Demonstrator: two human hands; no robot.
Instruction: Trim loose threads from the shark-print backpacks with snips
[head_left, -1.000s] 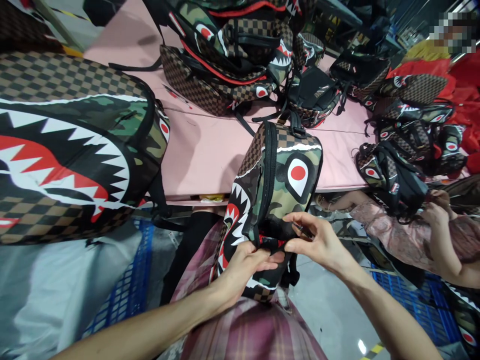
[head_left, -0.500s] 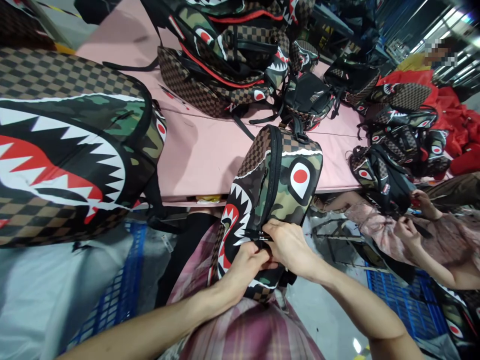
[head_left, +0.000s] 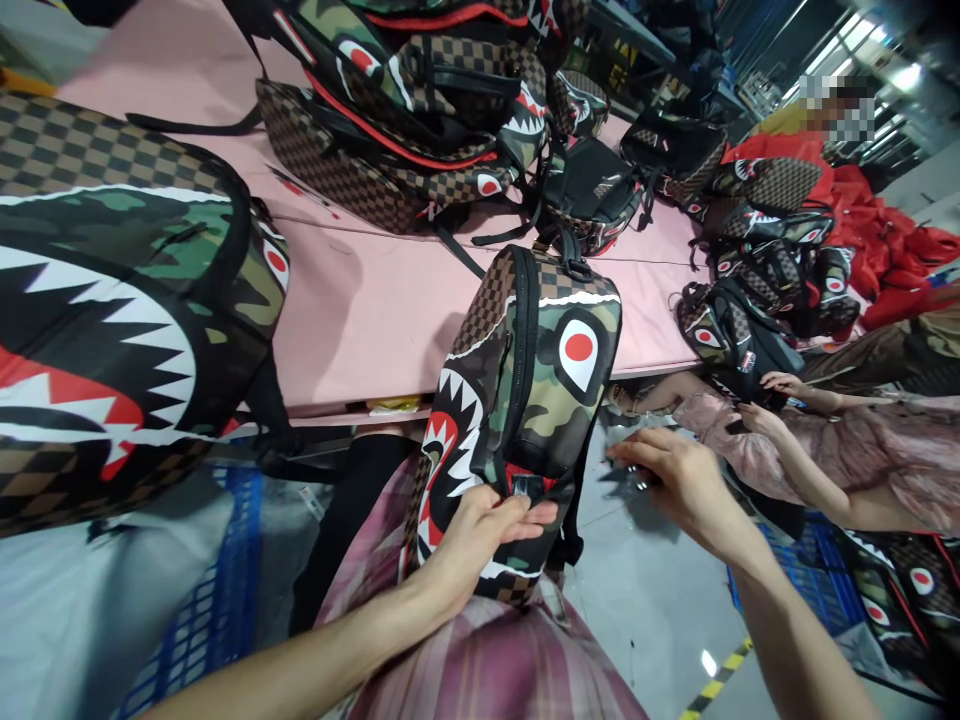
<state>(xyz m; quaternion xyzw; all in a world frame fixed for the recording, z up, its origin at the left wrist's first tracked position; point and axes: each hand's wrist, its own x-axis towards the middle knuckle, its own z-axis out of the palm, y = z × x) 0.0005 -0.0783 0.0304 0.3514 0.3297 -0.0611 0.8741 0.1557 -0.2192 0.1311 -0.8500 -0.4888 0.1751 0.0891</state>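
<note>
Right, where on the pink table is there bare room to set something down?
On the pink table, the widest bare patch lies between the large left bag and the middle backpack; a smaller one lies between that backpack and the right-hand bags. Piled bags crowd its far side.

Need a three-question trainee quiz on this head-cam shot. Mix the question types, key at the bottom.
1. Multiple choice: what touches the shark-print backpack at the picture's centre? (a) left only (b) right only (c) both hands
2. True or false: the printed eye on that backpack has a blue centre.
3. Short answer: what is the right hand holding?

Key:
1. (a). The left hand is on it, by the red-lined opening; the right is apart from it.
2. False. The centre is red.
3. A small dark tool with shiny metal parts; its exact kind is unclear.
</note>
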